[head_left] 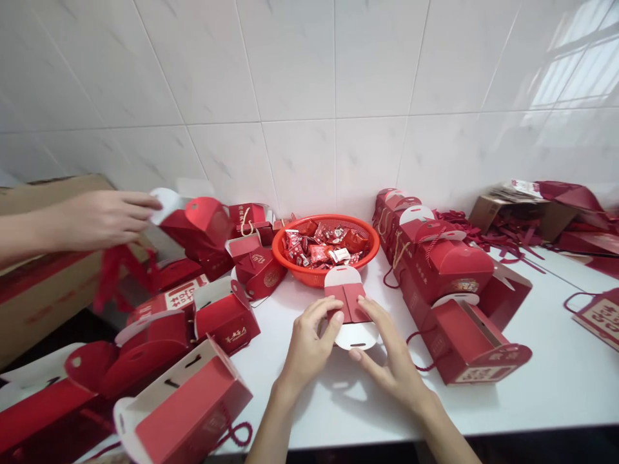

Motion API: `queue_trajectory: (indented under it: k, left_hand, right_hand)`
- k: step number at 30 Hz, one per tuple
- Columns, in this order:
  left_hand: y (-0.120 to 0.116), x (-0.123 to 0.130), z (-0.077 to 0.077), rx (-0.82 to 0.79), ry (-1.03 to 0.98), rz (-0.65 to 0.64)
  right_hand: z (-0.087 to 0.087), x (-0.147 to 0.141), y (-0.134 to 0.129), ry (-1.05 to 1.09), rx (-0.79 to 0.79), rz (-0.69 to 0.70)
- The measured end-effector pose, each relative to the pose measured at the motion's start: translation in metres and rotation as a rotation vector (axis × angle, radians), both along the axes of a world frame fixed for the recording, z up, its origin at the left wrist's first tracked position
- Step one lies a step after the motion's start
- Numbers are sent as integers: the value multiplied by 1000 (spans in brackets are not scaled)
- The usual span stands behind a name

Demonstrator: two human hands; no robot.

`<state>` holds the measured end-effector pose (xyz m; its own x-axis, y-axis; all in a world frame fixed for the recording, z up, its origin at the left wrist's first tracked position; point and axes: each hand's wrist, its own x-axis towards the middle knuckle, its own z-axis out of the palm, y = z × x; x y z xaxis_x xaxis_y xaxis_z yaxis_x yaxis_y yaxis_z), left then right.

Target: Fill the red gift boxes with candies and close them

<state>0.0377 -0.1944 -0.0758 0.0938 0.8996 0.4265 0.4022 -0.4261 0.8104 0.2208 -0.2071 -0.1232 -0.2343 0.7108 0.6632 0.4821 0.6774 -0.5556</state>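
In the middle of the white table [290,393] stands a small red paper gift box [352,300], its two red top panels folded inward and meeting at a seam. White rounded flaps with slots stick out at its near and far ends. My left hand [314,332] grips the left side, fingers bent over the red panel and thumb near it. My right hand [391,351] holds the right side, fingertips on the panel edge and thumb by the near white flap. What lies inside the box is hidden.
Behind the box, an orange plastic basket [325,277] holds wrapped candies [322,248]. Red gift boxes [440,261] line the right; more open ones [193,399] crowd the left. Another person's hand [104,219] reaches in at left, by a cardboard carton [62,283]. Red ribbons [459,225] lie back right.
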Motion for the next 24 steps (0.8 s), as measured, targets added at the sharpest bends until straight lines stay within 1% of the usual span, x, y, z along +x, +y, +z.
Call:
queue_trajectory:
  k: [2,5,8,10,12,15,18,21,24]
  left_hand:
    - [0,-2,3,-17,26,-6]
    - [-3,-8,14,-21,135,-84]
    - [-3,-14,26,-37,219,-165]
    - [2,-15,30,-54,212,-170]
    - [10,-13,31,-29,172,-122]
    - [26,-6,27,24,122,-33]
    - [37,1,21,5,80,1]
    - [38,4,18,7,47,12]
    - [34,4,16,23,50,46]
  right_hand:
    - [-1,1,1,-11,17,-4]
    - [-2,0,3,2,38,-18]
    - [-2,-3,6,86,49,-50]
    - [0,-6,8,138,47,-81]
    - [3,-8,11,162,36,-110]
    - [9,-11,15,175,16,-145]
    - [11,-13,16,192,-6,-175]
    - [9,-16,14,218,-25,-222]
    - [3,-23,5,238,-28,-281]
